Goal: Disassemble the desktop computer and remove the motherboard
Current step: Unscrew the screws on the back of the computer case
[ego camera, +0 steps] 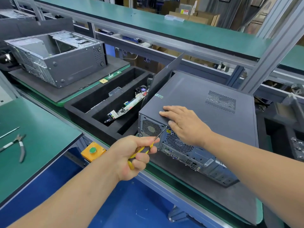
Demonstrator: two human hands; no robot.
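Dark grey desktop computer (205,109), cover on, rear w/ fan grilles near; right hand (182,124) flat on top, left hand (131,155) grips yellow screwdriver (144,148) at rear corner

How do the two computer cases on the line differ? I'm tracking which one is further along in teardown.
The near computer case still wears its dark side panel, closed on top; the far computer case is open on top, its bare metal interior showing. The near one has the right hand resting flat on it while the left hand holds a yellow-handled screwdriver to its rear corner; the far one is untouched. Both lie on their sides on dark mats.
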